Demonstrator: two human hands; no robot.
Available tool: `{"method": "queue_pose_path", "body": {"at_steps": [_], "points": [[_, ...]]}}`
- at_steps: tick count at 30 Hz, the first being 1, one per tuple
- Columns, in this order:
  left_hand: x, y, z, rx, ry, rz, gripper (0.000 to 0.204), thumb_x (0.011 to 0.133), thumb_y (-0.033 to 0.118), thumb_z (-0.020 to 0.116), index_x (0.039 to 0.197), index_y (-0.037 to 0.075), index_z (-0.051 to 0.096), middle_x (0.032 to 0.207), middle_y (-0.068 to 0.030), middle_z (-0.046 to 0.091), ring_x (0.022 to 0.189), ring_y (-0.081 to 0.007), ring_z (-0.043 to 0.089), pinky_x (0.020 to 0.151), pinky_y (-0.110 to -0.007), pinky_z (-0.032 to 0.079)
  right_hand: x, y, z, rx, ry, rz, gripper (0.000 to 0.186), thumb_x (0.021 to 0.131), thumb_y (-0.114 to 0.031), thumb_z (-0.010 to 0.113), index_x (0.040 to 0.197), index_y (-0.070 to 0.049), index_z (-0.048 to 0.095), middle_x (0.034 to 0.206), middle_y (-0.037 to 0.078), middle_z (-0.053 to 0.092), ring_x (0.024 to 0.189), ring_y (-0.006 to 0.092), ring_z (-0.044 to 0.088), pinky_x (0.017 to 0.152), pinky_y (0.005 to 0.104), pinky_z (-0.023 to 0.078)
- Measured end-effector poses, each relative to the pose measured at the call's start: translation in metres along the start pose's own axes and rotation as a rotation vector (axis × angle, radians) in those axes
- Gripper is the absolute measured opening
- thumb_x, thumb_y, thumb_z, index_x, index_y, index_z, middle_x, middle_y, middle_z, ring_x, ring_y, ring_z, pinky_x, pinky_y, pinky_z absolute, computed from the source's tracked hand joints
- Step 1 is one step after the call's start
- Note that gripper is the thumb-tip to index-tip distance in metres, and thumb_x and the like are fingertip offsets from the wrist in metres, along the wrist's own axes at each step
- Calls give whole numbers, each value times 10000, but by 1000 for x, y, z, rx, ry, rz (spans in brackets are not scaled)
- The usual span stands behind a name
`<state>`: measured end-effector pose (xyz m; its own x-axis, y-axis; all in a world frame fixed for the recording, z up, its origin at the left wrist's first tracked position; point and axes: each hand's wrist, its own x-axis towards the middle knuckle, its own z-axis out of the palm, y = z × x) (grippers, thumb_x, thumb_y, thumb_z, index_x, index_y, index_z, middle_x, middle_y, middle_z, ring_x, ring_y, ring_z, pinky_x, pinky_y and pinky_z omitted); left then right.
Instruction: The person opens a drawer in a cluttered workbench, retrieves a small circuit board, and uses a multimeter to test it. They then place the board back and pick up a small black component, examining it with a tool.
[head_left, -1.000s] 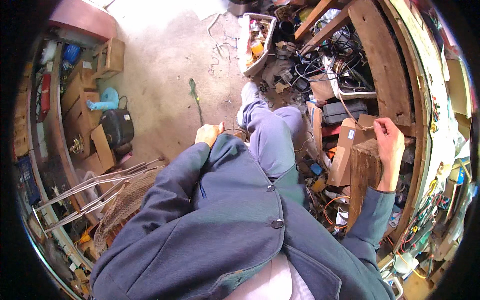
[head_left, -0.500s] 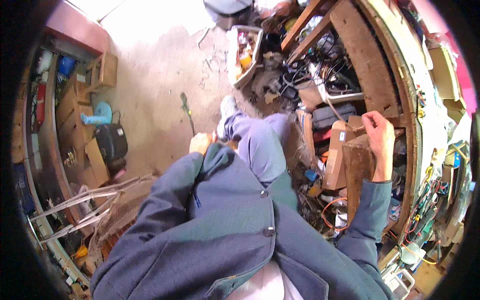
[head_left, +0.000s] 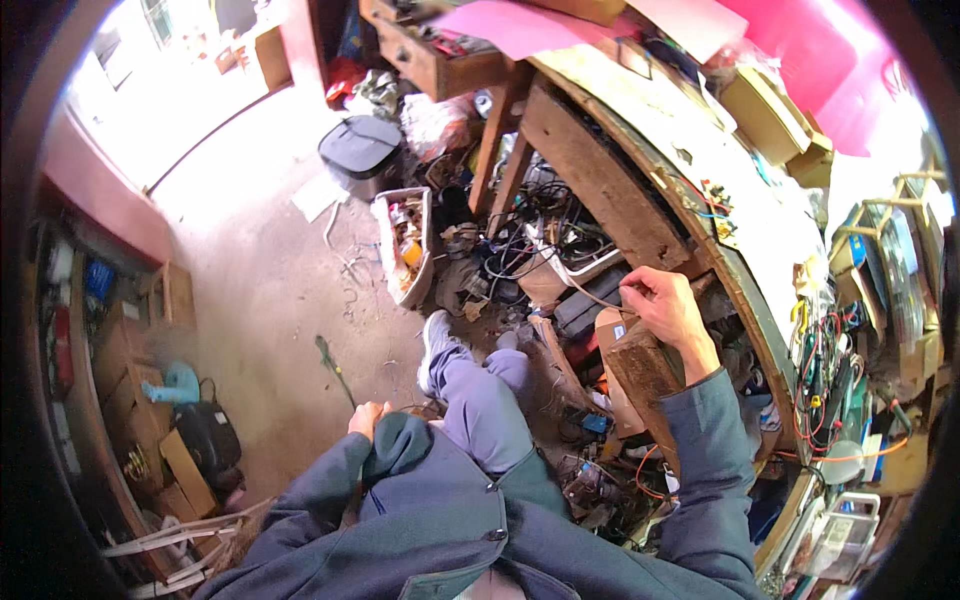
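Note:
My right hand (head_left: 668, 305) is closed on the top edge of a brown wooden drawer (head_left: 640, 372) that hangs out from under the wooden workbench (head_left: 610, 190). My left hand (head_left: 367, 418) rests shut against my left knee, mostly hidden by the blue jacket sleeve; I cannot see anything in it. My legs in grey-blue trousers (head_left: 487, 400) stretch forward, with a pale shoe (head_left: 436, 344) on the dirt floor.
Tangled cables and boxes (head_left: 545, 255) fill the space under the bench. A white crate of small parts (head_left: 405, 245) and a grey case (head_left: 360, 148) stand further ahead. A green-handled tool (head_left: 333, 365) lies on the floor. Cardboard boxes (head_left: 130, 370) line the left wall.
The view has tilted up and forward, showing more of the bench and floor ahead. My right hand stays on the drawer; my left hand stays at my knee.

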<state>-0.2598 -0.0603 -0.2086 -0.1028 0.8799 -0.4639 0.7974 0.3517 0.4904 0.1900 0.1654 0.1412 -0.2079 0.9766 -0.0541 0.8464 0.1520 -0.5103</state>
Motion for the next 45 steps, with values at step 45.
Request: {"method": "queue_pose_path", "body": {"at_steps": [45], "points": [[396,-3,266,161,-392,205,499,878,144,523,1363,49,593,1162,-212,713,1104,-317,679,999,-461,511,20,8,-3,-376,64,134,85,917,-48,750,952,28,769,834,152,764,663,245,733,610,311,585]]}}
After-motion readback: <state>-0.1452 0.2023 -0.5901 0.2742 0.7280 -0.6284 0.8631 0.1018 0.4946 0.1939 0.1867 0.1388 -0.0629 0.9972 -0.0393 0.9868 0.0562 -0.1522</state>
